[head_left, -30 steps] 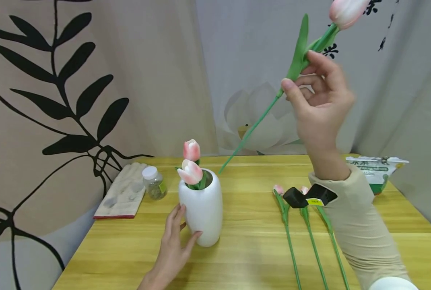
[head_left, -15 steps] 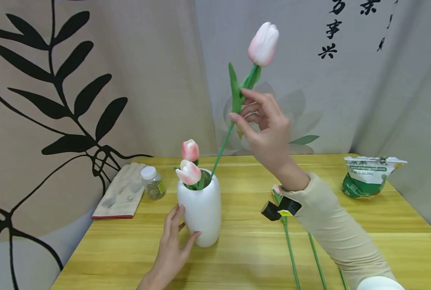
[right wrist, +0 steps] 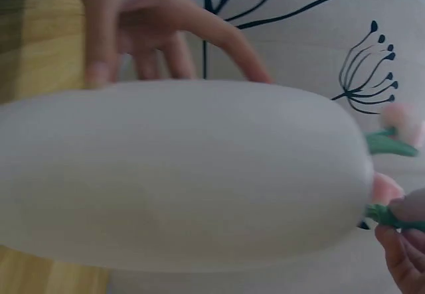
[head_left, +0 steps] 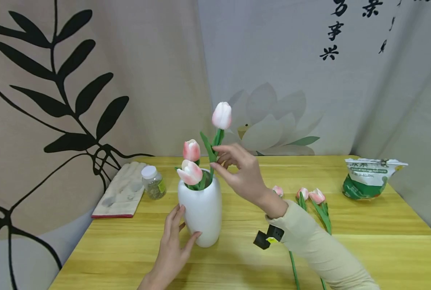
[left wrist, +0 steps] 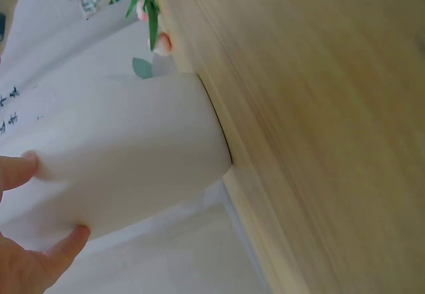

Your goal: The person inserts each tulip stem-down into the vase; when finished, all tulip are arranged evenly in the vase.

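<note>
Evidently you are at the inserting step: your right hand (head_left: 241, 172) pinches the held tulip (head_left: 221, 116) by its green leaves and stem, just above the mouth of the white vase (head_left: 202, 217); the lower stem looks to be inside, though the wall hides its end. Your left hand (head_left: 172, 243) grips the vase between thumb and fingers, upright on the table (head_left: 237, 233). Two tulips (head_left: 190, 173) stand lower in the same mouth. Next probably calls for easing the stem down with the vase braced, then releasing before reaching for the loose tulips (head_left: 316, 196).
</note>
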Available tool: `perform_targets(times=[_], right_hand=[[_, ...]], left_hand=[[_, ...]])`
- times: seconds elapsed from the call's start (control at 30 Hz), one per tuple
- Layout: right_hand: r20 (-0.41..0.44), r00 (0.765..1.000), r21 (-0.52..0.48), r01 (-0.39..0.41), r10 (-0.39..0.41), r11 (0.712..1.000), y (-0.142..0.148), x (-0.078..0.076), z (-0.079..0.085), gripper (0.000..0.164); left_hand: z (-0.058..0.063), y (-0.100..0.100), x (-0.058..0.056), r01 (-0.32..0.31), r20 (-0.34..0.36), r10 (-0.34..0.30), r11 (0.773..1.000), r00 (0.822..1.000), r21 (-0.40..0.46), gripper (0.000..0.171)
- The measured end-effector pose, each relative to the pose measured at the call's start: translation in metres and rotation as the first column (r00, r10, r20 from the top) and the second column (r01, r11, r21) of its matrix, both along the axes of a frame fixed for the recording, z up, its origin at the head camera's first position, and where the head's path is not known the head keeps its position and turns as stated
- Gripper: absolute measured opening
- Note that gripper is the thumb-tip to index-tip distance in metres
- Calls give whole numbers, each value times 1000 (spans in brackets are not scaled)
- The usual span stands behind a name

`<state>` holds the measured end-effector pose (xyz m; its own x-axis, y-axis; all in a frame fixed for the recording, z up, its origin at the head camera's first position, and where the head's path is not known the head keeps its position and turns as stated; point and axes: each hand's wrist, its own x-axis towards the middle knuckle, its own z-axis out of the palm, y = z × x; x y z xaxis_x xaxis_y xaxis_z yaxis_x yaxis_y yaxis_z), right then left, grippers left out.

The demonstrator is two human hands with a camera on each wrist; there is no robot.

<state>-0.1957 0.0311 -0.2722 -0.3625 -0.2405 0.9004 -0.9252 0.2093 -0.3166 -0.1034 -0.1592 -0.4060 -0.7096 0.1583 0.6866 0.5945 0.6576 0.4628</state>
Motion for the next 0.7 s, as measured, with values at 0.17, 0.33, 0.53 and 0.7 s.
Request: perform_targets(times=[0.17,0.33,0.53,0.7], right_hand=[[15,1000,77,21,-23,997,-4,4,-18,27],[-2,1000,141,17,-16,990,-3,6,-25,17],[1,1000,142,-4,4,990,-3,7,-31,10],[-21,1000,132,-1,4,991,-4,5,-31,10]], left_hand=[[0,0,0,-1,4,1,1000,1000,-3,84],[0,-1,1,-4,18,4,1000,1000,-5,87],[0,-1,2,-8,13,8,1000,1000,-6,89],[1,-1,1,-3,10,3,1000,1000,-4,83]])
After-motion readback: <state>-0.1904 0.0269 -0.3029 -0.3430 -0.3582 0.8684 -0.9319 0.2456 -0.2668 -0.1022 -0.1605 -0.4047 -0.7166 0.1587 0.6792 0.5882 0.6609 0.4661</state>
